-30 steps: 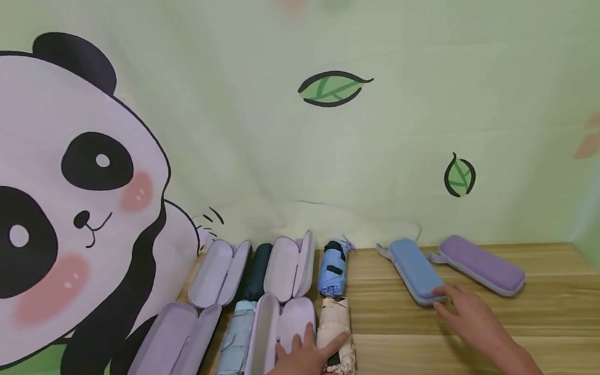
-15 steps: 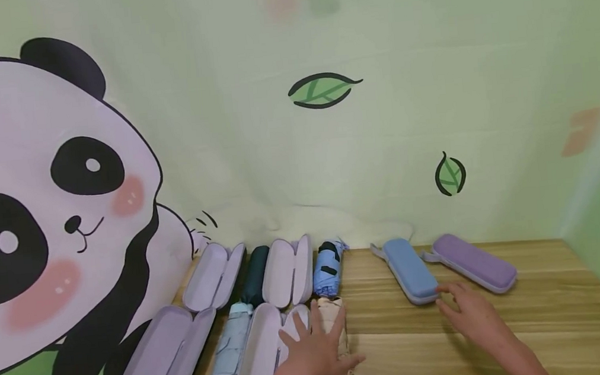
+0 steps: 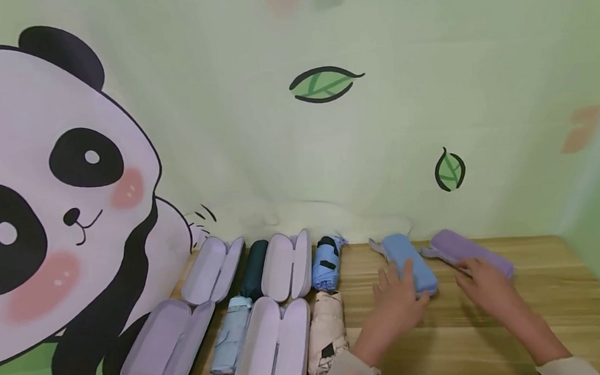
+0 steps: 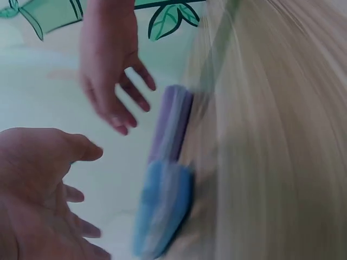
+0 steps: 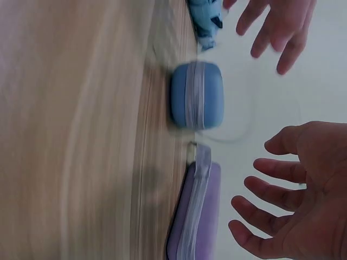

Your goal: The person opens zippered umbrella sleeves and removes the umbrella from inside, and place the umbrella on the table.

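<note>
A closed blue zip case (image 3: 408, 250) with a grey strap lies on the wooden table, right of centre. My left hand (image 3: 395, 299) reaches over its near end in the head view, fingers spread; the left wrist view shows a gap between those fingers and the case. Beside it to the right is a closed purple zip case (image 3: 457, 245). Close over its near side, my right hand (image 3: 490, 291) has relaxed, parted fingers and nothing in them. From the right wrist, the purple case (image 5: 209, 222) and the blue case (image 5: 212, 97) both sit apart from the fingers.
On the left lie several opened cases with pale lilac insides, such as the front case (image 3: 255, 349). Folded umbrellas lie between and beside them: dark green (image 3: 256, 269), light blue (image 3: 231, 336), bright blue (image 3: 326, 274), beige (image 3: 327, 328). A panda-print curtain (image 3: 254, 156) hangs behind.
My left hand has left the beige umbrella and moved right, over the blue case. My right hand has come away from the blue case's corner to the purple case.
</note>
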Available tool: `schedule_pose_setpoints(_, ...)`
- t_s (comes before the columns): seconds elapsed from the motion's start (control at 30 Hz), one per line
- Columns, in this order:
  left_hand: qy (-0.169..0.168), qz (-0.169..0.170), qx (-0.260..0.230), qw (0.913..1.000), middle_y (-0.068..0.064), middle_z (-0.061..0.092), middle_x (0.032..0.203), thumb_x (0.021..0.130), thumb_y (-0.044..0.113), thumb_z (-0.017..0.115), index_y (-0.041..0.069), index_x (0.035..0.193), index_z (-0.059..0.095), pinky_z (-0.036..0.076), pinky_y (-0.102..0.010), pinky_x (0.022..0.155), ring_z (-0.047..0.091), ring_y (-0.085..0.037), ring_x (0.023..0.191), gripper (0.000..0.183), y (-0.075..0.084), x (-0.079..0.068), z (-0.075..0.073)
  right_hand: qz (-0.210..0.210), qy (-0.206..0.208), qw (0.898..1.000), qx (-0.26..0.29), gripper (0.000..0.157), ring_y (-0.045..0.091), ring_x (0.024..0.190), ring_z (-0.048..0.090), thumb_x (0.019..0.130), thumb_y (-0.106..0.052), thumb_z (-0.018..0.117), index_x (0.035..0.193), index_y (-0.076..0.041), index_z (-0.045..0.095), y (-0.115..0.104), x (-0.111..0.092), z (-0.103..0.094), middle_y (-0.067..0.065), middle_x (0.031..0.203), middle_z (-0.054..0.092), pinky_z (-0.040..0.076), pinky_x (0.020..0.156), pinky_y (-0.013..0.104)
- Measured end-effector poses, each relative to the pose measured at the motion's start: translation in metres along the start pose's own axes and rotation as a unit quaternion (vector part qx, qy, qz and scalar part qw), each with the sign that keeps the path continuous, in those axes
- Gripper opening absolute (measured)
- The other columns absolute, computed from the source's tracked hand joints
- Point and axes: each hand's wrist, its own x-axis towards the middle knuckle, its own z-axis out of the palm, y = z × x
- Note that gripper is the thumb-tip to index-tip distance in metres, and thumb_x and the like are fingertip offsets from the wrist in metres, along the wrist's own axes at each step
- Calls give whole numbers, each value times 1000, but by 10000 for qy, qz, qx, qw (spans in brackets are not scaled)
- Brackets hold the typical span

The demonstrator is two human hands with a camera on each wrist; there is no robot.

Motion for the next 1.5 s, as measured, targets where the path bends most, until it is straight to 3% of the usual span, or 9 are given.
schedule_pose_setpoints(0.13, 81, -109, -275, 9995, -14, 18, 168, 102, 40, 58, 23, 163, 25, 23, -58, 119, 13, -43, 153, 72, 16, 20, 22, -42, -2, 10000, -81, 32, 54, 105, 60, 101, -10, 58, 118, 17, 62, 8, 6, -2, 37, 116, 62, 51, 83, 61)
schedule_pose_setpoints(0.27, 58, -237, -105, 9996, -11, 15, 169, 102, 38, 56, 23, 163, 25, 21, -57, 120, 9, -40, 155, 69, 26, 37, 34, -20, -30, 9998, -179, 32, 53, 105, 60, 101, -11, 59, 117, 16, 62, 12, 12, 1, 37, 116, 62, 50, 84, 61)
schedule_pose_setpoints(0.5, -33, -7, 358, 9994, -10, 13, 169, 104, 40, 55, 23, 163, 26, 22, -52, 121, 7, -35, 156, 67, 21, 58, 47, -8, -3, 9998, -200, 29, 50, 101, 62, 99, -9, 60, 114, 15, 64, 16, 14, 3, 34, 112, 63, 51, 83, 59)
schedule_pose_setpoints(0.73, -34, 103, 1285, 9917, 0, 22, 167, 106, 48, 46, 26, 156, 41, 31, -51, 117, 14, -28, 155, 54, 13, 47, 46, -65, 74, 9996, -267, 24, 50, 99, 63, 96, -7, 63, 109, 13, 65, 19, 15, 8, 32, 107, 64, 50, 83, 60)
schedule_pose_setpoints(0.87, 123, -104, 1613, 9868, 6, 38, 155, 103, 50, 52, 25, 149, 47, 48, -53, 100, 33, -19, 143, 52, 16, 42, 40, -22, 47, 9996, -262, 23, 51, 101, 62, 95, -7, 64, 109, 12, 65, 21, 14, 12, 33, 107, 64, 50, 84, 60)
schedule_pose_setpoints(1.0, 359, -325, 1734, 9837, -1, 44, 142, 97, 44, 65, 22, 142, 49, 52, -49, 88, 40, -20, 130, 52, 18, 42, 35, -22, 78, 9997, -231, 24, 51, 104, 61, 96, -7, 62, 112, 11, 66, 22, 15, 13, 33, 109, 64, 49, 87, 60)
schedule_pose_setpoints(1.2, -33, -622, 1606, 9851, -9, 29, 163, 94, 45, 71, 16, 159, 31, 34, -54, 113, 31, -29, 148, 82, 11, 36, 36, -185, -79, 9997, -140, 25, 50, 105, 60, 95, -5, 63, 115, 9, 67, 18, 18, 18, 30, 109, 65, 48, 88, 60)
schedule_pose_setpoints(1.4, -519, 108, 2054, 9772, 12, 29, 164, 93, 30, 74, 34, 158, 32, 25, -61, 116, 30, -25, 151, 77, -2, 33, 28, -217, -165, 9995, -173, 26, 47, 100, 63, 94, -3, 66, 117, 9, 67, 18, 19, 24, 29, 107, 64, 50, 85, 59)
schedule_pose_setpoints(1.5, -726, 590, 2444, 9652, 18, 24, 165, 93, 39, 74, 43, 157, 27, 21, -61, 118, 23, -21, 154, 80, -12, 30, 22, -328, -192, 9987, -325, 24, 48, 99, 63, 92, 2, 63, 115, 9, 68, 20, 21, 23, 30, 106, 64, 51, 84, 59)
